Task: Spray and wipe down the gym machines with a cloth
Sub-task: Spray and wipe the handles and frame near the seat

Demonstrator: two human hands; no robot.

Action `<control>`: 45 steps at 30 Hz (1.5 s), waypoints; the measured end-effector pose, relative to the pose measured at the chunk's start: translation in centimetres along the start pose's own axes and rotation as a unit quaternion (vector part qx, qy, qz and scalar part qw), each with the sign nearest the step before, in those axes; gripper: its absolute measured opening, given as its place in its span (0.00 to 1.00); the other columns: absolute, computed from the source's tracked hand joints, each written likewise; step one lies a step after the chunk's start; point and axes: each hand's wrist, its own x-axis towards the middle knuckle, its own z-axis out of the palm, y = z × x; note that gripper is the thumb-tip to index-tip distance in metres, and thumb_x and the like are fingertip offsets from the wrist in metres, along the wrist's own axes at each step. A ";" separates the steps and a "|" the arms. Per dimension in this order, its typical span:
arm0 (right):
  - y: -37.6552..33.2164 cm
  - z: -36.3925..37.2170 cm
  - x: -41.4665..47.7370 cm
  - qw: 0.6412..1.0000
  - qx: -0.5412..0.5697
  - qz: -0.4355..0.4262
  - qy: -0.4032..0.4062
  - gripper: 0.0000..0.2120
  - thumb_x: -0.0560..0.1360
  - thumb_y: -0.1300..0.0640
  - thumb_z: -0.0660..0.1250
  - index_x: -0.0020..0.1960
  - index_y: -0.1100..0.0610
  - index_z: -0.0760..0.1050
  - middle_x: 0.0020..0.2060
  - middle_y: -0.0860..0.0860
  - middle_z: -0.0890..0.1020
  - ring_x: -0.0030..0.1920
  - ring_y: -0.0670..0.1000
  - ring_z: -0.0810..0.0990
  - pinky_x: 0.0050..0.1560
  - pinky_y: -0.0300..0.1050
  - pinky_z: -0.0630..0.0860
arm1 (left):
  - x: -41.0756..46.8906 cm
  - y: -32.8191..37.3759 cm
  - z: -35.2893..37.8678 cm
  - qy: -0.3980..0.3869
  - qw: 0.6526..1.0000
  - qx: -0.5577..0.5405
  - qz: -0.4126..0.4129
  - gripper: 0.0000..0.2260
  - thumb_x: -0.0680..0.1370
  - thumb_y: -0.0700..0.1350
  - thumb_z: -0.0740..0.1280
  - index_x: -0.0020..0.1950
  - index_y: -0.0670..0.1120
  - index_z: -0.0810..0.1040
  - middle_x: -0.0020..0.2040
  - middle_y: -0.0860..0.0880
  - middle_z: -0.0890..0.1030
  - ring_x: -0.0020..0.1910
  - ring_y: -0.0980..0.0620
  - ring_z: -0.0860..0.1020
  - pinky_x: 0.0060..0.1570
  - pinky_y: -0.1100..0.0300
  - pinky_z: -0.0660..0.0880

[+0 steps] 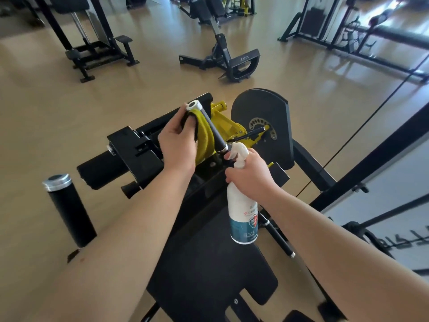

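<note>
I am seeing the left hand gripping the yellow cloth, pressing it on the black handle just under its silver cap. Right of this grip, the right hand is holding the spray bottle by the neck, with its nozzle just beside the handle's lower end.

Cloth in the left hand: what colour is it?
The cloth is yellow with a dark edge, shown best in the head view.

The cloth hides part of the left hand, and small print on the spray bottle is unreadable.
</note>
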 end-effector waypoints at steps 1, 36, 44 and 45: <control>0.0 0.0 -0.1 1.000 0.000 0.000 0.000 0.17 0.73 0.58 0.74 0.44 0.41 0.67 0.52 0.52 0.78 0.45 0.52 0.81 0.41 0.45 0.77 | -0.2 -0.2 -0.4 0.009 1.000 0.004 -0.008 0.10 0.81 0.39 0.69 0.57 0.52 0.85 0.51 0.53 0.87 0.54 0.54 0.85 0.58 0.55 0.81; -5.8 9.8 -15.6 1.000 0.004 0.012 0.010 0.10 0.70 0.63 0.70 0.49 0.52 0.82 0.35 0.49 0.84 0.40 0.53 0.83 0.41 0.47 0.80 | -12.8 7.5 -21.0 -0.235 0.732 0.621 0.151 0.04 0.77 0.49 0.65 0.46 0.54 0.79 0.43 0.51 0.73 0.39 0.52 0.76 0.40 0.57 0.77; -9.9 18.4 -24.2 0.998 -0.022 -0.012 -0.050 0.06 0.74 0.64 0.69 0.49 0.58 0.81 0.39 0.55 0.85 0.40 0.54 0.83 0.42 0.50 0.82 | -15.2 8.9 -32.8 -0.187 0.864 0.463 0.072 0.07 0.79 0.45 0.63 0.48 0.53 0.80 0.46 0.52 0.77 0.43 0.55 0.78 0.38 0.67 0.72; -10.3 19.3 -25.0 0.998 -0.029 -0.011 -0.056 0.02 0.75 0.63 0.69 0.47 0.59 0.80 0.38 0.55 0.84 0.40 0.54 0.83 0.40 0.49 0.81 | -15.3 9.1 -33.9 -0.179 0.882 0.434 0.042 0.08 0.80 0.44 0.61 0.47 0.52 0.79 0.45 0.50 0.78 0.42 0.54 0.78 0.38 0.64 0.73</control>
